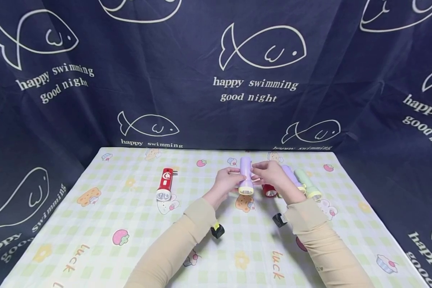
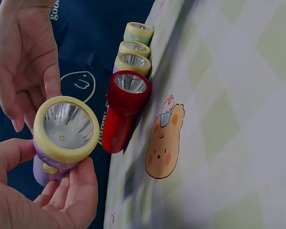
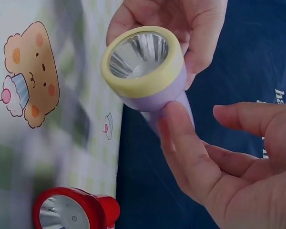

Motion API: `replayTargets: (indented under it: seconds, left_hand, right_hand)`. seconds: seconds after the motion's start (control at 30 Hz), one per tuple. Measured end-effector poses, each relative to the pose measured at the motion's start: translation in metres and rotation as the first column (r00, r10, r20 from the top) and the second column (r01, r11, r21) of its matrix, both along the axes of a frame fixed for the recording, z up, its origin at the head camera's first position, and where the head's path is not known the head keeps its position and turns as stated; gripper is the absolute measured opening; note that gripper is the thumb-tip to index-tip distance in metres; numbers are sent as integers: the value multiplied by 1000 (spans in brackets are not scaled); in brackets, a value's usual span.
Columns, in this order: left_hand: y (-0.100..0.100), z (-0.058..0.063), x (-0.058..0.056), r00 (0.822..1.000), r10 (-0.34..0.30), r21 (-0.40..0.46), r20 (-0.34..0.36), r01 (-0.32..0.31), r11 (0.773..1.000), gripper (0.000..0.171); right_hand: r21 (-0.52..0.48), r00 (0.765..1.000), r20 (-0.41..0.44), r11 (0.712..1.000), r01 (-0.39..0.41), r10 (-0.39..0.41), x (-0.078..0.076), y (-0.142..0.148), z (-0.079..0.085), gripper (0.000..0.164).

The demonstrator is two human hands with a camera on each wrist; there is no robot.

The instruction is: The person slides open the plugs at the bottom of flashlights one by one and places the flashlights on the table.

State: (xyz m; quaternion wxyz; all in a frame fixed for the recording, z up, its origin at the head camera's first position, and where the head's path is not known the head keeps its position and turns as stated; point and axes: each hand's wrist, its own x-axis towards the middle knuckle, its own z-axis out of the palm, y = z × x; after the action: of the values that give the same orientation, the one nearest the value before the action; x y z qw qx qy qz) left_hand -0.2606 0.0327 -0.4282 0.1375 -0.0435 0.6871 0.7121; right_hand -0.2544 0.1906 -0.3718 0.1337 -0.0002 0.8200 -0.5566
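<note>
You hold the purple torch (image 1: 247,173) between your two hands, over the far half of the cloth (image 1: 108,264), its lens end towards you. From the head view you can't see how each hand meets it — the wrist views settle that. In the left one, your left hand (image 1: 224,184) pinches the barrel, thumb on one side and fingers on the other, and a yellow switch (image 2: 50,169) shows just below the rim; the head and right views don't let you make that switch out. The same left view has the torch raised clear of the cloth.

The right wrist view shows your right hand (image 1: 273,176) loosely spread: fingertips touch the barrel, while the thumb stands apart from it.

Beside your right hand lies a row that your wrist partly hides from the head camera. The left wrist view lays it out: a red torch (image 2: 128,93) nearest, then two yellow-rimmed torches (image 2: 132,64), then a green torch (image 2: 138,32) — close together on the cloth. The right wrist view catches only the red one, cut off at the bottom edge. Only the head view gives you a second red torch (image 1: 167,180), well apart on the left
</note>
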Motion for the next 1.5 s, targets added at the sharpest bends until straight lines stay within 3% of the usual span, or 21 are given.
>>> replayTargets:
  seconds: [0.33,0.63,1.13,1.5]
  left_hand:
    - [-4,5,4,997,23,4,-73,-23,1000,38]
    - [-7,6,9,993,28,-9,-111,-29,1000,38]
    - [-10,2,20,987,-27,-52,-160,19,998,38]
    - [-12,3,25,980,-34,-36,-194,27,999,38]
  right_hand:
    - [-27,999,-35,999,38,-39,-4,-1,-5,41]
    - [-81,997,8,993,84,-83,-5,-2,-6,44]
    - [-250,995,96,966,65,-42,-6,3,-10,61]
    - [-294,996,89,955,43,-17,-7,3,-12,57]
